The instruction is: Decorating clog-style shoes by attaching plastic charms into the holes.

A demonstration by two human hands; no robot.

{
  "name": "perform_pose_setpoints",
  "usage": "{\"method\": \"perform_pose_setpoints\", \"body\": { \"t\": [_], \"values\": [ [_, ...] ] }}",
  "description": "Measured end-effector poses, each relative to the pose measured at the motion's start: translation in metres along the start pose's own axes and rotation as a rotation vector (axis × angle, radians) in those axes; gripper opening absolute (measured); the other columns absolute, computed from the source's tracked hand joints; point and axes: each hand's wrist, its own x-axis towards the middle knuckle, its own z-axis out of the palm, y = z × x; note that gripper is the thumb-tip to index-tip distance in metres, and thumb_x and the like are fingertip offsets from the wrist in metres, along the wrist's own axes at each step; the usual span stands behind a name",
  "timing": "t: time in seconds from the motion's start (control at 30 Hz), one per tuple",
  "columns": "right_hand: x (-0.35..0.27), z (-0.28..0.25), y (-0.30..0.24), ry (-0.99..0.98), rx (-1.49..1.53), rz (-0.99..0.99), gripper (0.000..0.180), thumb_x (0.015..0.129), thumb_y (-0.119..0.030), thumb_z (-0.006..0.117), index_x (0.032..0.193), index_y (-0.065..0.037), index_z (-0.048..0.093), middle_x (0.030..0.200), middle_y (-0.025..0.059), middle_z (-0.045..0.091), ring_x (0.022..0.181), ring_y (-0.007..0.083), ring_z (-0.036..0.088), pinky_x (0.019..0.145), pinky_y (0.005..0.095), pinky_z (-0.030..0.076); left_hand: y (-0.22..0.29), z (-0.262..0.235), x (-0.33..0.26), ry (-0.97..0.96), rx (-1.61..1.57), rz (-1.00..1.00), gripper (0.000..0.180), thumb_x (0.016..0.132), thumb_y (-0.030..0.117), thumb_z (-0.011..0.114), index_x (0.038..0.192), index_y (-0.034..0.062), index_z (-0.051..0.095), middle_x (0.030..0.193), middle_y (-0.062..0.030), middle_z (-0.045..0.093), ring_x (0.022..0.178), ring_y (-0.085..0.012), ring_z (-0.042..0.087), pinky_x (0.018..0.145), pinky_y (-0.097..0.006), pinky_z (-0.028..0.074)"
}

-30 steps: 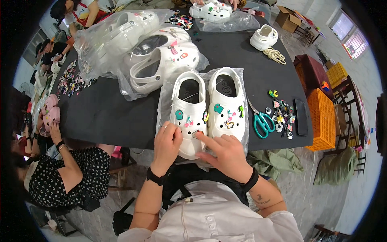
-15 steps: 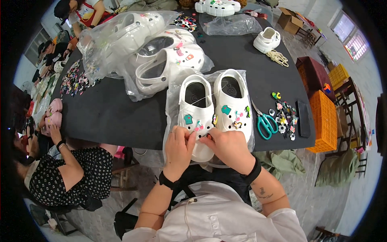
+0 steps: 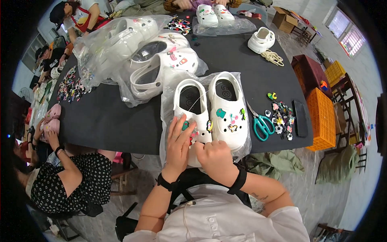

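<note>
Two white clogs lie side by side on a clear plastic bag, toes toward me. My left hand (image 3: pixel 177 140) rests on the upper of the left clog (image 3: pixel 200 117), fingers stretched out and partly covering its charms. At that clog's toe, my right hand (image 3: pixel 214 156) is closed with curled fingers; whatever they hold is hidden. The right clog (image 3: pixel 228 138) carries a teal shirt-shaped charm (image 3: pixel 221 113), a pink cherry charm (image 3: pixel 233 118) and others. Teal-handled scissors (image 3: pixel 263 128) lie just right of the clogs, beside a heap of loose charms (image 3: pixel 285 117).
A dark phone-like slab (image 3: pixel 300 118) lies near the table's right edge. Bagged white clogs (image 3: pixel 133 38) fill the left rear. A small white clog (image 3: pixel 261 40) with a cord bundle (image 3: pixel 273 57) sits back right. Left, a co-worker holds pink clogs (image 3: pixel 51 118).
My left hand has gone from a pinch to lying flat on the left clog. My right hand has turned into a fist at the toe. At the far end, the white clogs now stand apart.
</note>
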Motion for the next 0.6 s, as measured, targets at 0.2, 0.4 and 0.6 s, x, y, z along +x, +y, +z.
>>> {"method": "perform_pose_setpoints", "body": {
  "t": [0.2,0.4,0.6],
  "values": [
    [0.0,0.0,-0.008,0.009,-0.205,-0.087,0.014,0.072,-0.012,0.06,0.072,-0.009,0.047,0.056,0.0019,0.047,0.052,0.0179,0.051,0.05,0.0318,0.035,0.005,-0.001,0.0,-0.007,0.027,-0.004,0.041,0.09,-0.002,0.05,0.128,0.0089,0.061,0.144,-0.0147,0.046,0.136,-0.0406,0.036,0.111,-0.047,0.03],
    [0.004,0.001,0.01,0.036,-0.126,-0.147,0.018,0.075,-0.015,0.063,0.071,-0.009,0.047,0.054,0.0022,0.048,0.049,0.0186,0.051,0.049,0.0332,0.036,0.006,-0.004,0.003,-0.024,0.004,-0.034,0.041,0.091,0.0,0.049,0.13,0.0089,0.059,0.146,-0.0144,0.044,0.136,-0.0392,0.035,0.111,-0.046,0.03],
    [0.008,-0.012,0.04,0.065,0.223,0.059,0.041,0.077,-0.043,0.075,0.074,-0.007,0.054,0.052,0.0047,0.055,0.05,0.0238,0.06,0.049,0.0344,0.046,0.005,-0.022,0.027,-0.137,-0.052,-0.032,0.039,0.095,0.011,0.05,0.134,0.0105,0.055,0.145,-0.0145,0.043,0.134,-0.0365,0.037,0.11,-0.046,0.029]
  ]
}}
